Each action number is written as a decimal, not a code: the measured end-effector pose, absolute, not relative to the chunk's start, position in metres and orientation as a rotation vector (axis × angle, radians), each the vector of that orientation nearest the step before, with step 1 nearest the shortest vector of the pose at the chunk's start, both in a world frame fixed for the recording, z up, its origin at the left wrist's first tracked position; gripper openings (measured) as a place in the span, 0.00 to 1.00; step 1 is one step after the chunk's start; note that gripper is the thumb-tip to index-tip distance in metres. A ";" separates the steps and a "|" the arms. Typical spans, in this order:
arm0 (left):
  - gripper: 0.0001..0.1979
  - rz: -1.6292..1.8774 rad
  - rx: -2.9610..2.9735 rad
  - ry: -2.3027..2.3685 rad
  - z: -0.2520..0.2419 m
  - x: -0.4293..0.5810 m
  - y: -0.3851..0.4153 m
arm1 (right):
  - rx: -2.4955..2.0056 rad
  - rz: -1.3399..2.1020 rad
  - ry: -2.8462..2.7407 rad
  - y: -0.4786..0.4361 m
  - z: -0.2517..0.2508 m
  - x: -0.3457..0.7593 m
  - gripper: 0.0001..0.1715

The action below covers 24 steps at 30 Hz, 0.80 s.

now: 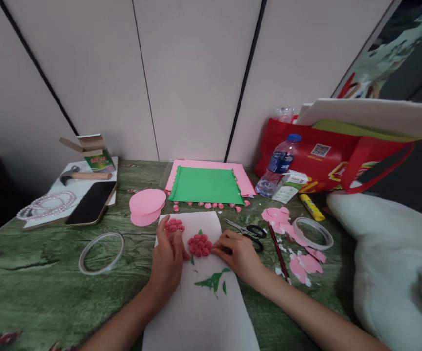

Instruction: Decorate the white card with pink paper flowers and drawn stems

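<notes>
Presently, the right hand (243, 253), fingertips nearly together, meets the central pink cluster (199, 245) on the white sheet (205, 324); whether they close on anything is indiscernible. Left hand (167, 258): loosely open, nothing visibly held. Advised: press lightly, sheet flat.

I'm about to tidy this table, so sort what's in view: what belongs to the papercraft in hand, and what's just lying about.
Apparently in the work: white sheet, pink clusters, green cutouts, scissors, pink scraps.

Apparently just lying about: phone, hammer, water bottle, red bag.
</notes>
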<state>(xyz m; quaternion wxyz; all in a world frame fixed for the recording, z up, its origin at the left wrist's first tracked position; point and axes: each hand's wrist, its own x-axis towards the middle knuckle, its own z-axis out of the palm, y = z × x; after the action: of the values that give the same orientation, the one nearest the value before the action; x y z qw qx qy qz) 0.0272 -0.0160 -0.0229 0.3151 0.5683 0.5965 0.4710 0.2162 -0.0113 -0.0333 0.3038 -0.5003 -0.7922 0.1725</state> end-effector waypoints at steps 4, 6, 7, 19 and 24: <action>0.26 1.243 1.507 1.571 -0.023 0.027 -0.016 | -1.341 0.441 -2.086 -0.012 -0.035 0.216 0.07; 0.26 1.240 1.510 1.561 -0.023 0.027 -0.016 | -1.339 0.436 -2.088 -0.011 -0.035 0.216 0.07; 0.26 1.240 1.512 1.557 -0.023 0.027 -0.016 | -1.335 0.439 -2.088 -0.011 -0.035 0.217 0.06; 0.26 1.237 1.521 1.562 -0.023 0.027 -0.016 | -1.275 0.525 -2.110 -0.008 -0.028 0.220 0.07; 0.27 1.250 1.502 1.556 -0.024 0.027 -0.016 | -1.251 0.565 -2.133 -0.007 -0.025 0.221 0.07</action>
<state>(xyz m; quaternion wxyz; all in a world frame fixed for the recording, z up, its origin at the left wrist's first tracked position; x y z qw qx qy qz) 0.0270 -0.0156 -0.0237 0.3161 0.5704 0.5910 0.4748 0.2215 -0.0072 -0.0250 0.2980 -0.4708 -0.8027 0.2127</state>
